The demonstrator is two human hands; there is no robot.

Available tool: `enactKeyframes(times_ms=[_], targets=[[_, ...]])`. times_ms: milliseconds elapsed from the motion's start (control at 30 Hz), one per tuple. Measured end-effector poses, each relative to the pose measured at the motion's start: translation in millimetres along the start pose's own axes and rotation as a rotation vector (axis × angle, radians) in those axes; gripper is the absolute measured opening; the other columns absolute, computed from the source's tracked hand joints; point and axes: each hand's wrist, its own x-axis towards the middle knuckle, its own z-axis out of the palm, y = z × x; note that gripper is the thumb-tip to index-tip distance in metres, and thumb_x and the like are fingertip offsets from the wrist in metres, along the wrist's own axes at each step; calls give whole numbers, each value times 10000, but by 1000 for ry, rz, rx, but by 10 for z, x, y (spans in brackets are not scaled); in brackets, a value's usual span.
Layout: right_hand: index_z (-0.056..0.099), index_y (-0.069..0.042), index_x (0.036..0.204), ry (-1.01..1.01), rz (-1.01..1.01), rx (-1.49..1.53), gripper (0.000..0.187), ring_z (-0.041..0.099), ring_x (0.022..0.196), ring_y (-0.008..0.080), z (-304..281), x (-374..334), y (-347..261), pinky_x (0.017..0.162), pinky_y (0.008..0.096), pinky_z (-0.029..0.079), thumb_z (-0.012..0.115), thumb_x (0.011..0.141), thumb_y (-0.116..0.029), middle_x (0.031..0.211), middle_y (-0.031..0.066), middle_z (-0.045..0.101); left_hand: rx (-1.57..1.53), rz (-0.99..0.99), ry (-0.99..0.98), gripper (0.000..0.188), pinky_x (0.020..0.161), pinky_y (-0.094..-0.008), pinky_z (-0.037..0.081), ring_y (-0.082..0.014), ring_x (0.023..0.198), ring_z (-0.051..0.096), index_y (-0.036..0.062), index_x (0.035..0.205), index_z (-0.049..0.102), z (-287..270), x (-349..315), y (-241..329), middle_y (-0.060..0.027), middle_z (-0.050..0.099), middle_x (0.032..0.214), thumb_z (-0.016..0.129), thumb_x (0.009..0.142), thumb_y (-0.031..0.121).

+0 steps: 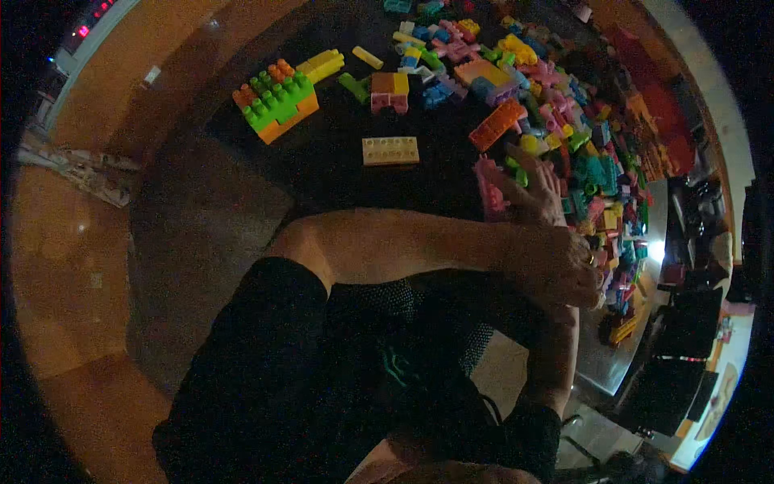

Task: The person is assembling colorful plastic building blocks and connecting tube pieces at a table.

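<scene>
My left forearm crosses in front of me to the right. My left hand [560, 270], a ring on one finger, lies closed over my right wrist, its fingers curled round it. Past it, my right hand [534, 194] reaches over the near left edge of a heap of toy bricks [597, 169], fingers stretched and apart. Nothing shows held in it. Beside its fingers lie a long pink piece [488, 189] and a small green piece [518, 171]. An orange brick [497, 125] is just beyond. My right wrist is mostly hidden under the left hand.
A cream studded brick [390, 151] lies on the dark table [355, 181]. Behind it stand a green-and-orange block build [278, 103] with a yellow brick [321, 64] and a pink, brown and yellow build [390, 93]. A metallic edge [609, 367] runs along the right.
</scene>
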Motion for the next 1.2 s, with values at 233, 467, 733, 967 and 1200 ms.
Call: enactKeyframes(times_ms=[233,467,733,967,1200], targets=[[573,-179,1145,-23,-176,-254,353,441,1142,298,-292,-87,218,985,427,313,582,798,-243,1248,115,466,-21,42,79,413,674,-431,479,-285,733,597,126,881,558,103,189,30,-85,564,869,498,784,523],[559,-163,1147,102,-153,-304,383,448,1115,304,-429,-80,270,962,427,324,565,778,-266,1213,114,478,-99,-77,6,340,718,-419,486,-312,796,603,54,910,555,86,104,-143,-119,567,875,620,722,330],[578,-140,1097,326,-170,-237,392,532,974,318,-718,-214,828,783,408,450,606,707,-156,1068,121,547,-185,-186,129,300,712,-433,465,-311,825,583,86,905,574,130,51,-354,-84,575,866,561,801,367],[530,-101,1119,504,305,-374,380,539,950,318,-1038,-550,1226,777,395,452,610,749,-131,1049,149,549,63,-829,-210,292,713,-395,461,-300,808,579,52,806,566,-250,-44,-776,-145,581,791,566,793,344],[528,-73,1089,476,287,-336,320,495,988,311,-860,-606,1504,813,386,416,605,784,-132,1028,123,541,181,-1010,-689,281,734,-388,469,-299,789,605,33,747,594,-573,-97,-810,-141,625,761,601,732,313]])
